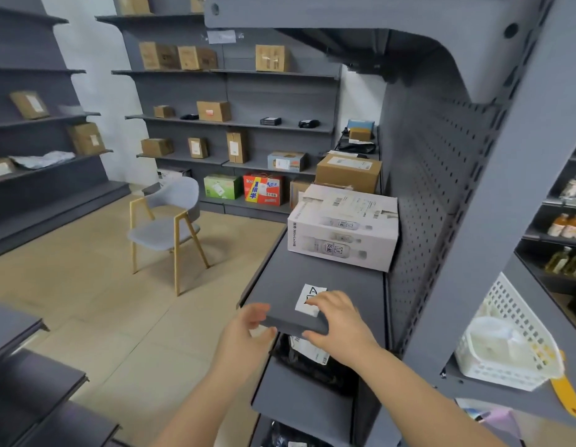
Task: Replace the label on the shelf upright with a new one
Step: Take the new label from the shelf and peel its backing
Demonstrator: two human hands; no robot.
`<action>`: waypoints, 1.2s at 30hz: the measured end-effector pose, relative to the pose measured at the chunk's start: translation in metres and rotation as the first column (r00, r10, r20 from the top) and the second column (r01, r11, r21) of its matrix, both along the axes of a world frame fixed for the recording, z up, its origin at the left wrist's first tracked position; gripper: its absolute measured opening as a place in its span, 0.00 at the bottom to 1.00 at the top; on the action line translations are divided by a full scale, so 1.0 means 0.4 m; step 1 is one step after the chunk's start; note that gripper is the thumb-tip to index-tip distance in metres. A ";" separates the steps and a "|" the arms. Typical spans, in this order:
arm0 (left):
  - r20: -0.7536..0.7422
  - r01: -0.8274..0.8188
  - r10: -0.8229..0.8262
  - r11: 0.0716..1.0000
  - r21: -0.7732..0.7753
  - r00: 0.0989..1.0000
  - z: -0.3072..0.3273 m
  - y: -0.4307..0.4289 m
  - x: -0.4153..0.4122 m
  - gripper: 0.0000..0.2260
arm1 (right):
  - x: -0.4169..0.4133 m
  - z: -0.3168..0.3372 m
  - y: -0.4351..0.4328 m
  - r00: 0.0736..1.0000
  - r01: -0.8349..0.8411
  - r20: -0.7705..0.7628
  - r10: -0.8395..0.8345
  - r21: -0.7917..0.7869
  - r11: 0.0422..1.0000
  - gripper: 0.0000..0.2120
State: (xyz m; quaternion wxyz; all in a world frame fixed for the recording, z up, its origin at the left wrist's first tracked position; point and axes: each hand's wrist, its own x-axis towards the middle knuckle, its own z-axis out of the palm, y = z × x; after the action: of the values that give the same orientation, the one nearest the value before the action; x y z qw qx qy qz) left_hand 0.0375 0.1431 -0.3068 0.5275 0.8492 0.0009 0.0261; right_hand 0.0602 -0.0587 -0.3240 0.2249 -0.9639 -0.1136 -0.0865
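Observation:
A white label (pixel 308 297) with black letters lies flat on the grey shelf (pixel 328 279) near its front corner. My right hand (pixel 336 321) rests over the label's near edge, fingertips on the paper and thumb at the shelf's front lip. My left hand (pixel 248 330) hovers at the shelf's front edge, fingers curled; a bit of white paper (pixel 258 330) shows under them, held or not I cannot tell. The grey shelf upright (pixel 492 221) rises at the right. A faded label (pixel 221 37) sticks on the beam overhead.
A white carton (pixel 343 229) printed with bottles sits farther back on the same shelf, brown boxes behind it. A white perforated basket (pixel 505 346) hangs right of the upright. A grey chair (pixel 169 225) stands on the floor at left. A black bag (pixel 312 366) lies on the shelf below.

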 end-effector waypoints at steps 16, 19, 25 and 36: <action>-0.270 0.015 -0.073 0.977 -0.211 0.960 -0.048 -0.131 -0.025 0.08 | -0.067 -0.038 -0.011 0.987 -0.012 0.158 0.025 -0.085 0.996 0.19; -0.321 -0.024 -0.086 0.946 -0.323 0.943 -0.044 -0.153 -0.022 0.08 | -0.069 -0.041 -0.010 0.983 -0.008 0.184 0.021 -0.071 0.997 0.19; -0.351 -0.115 -0.031 0.914 -0.389 0.936 -0.044 -0.157 -0.023 0.06 | -0.068 -0.045 -0.009 0.982 0.015 0.190 -0.002 -0.068 0.998 0.17; -0.318 -0.108 -0.018 0.921 -0.374 0.948 -0.047 -0.158 -0.012 0.06 | -0.080 -0.024 -0.005 0.991 0.014 0.137 -0.001 -0.092 0.996 0.18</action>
State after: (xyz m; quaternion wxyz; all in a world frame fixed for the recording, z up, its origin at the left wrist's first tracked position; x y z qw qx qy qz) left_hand 0.0328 0.0799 -0.3256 0.6769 0.7212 0.1099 -0.0979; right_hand 0.0284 -0.0609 -0.3336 0.1712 -0.9655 -0.1288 -0.1480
